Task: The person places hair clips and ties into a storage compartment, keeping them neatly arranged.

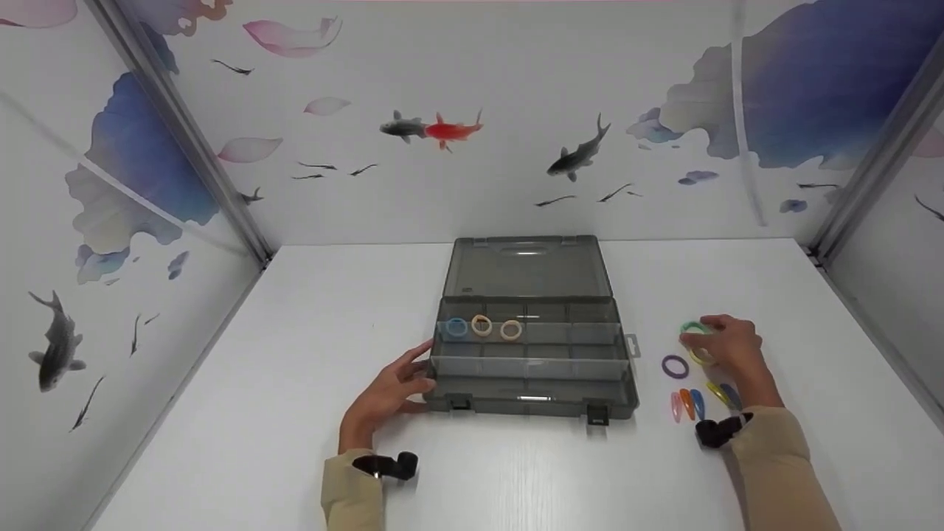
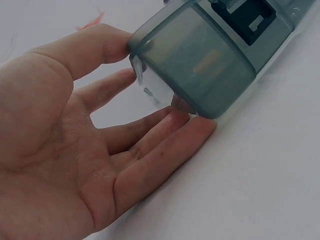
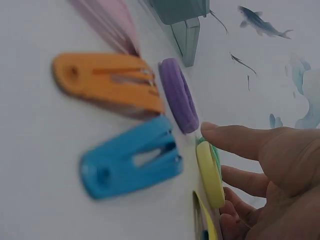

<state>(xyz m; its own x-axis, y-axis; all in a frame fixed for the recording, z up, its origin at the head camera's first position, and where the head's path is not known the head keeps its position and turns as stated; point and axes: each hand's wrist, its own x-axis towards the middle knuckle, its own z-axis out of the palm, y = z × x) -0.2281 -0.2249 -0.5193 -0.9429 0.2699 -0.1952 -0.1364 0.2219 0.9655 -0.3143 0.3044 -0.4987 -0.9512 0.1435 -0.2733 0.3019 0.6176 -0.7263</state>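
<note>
A grey translucent compartment box [image 1: 501, 405] stands with its lid laid back. At its left end, my left hand [image 1: 387, 391] touches the front corner with spread, nearly straight fingers; the left wrist view shows the thumb [image 2: 107, 42] against the box's edge. One blue hair tie [image 1: 456, 327] and two cream hair ties [image 1: 481, 325] lie in the back row. Right of the box, my right hand [image 1: 730, 345] pinches a green hair tie [image 1: 692, 326] between thumb and fingers. A yellow hair tie [image 3: 210, 175] lies under that hand, partly hidden; a purple hair tie [image 1: 675, 366] lies beside it.
Pink, orange [image 3: 107, 82] and blue [image 3: 131, 157] snap hair clips lie in front of the purple tie. A yellow clip [image 1: 716, 394] and a dark blue clip [image 1: 731, 396] are near the right wrist. White panels painted with fish [image 1: 575, 151] surround the white table [image 1: 332, 295].
</note>
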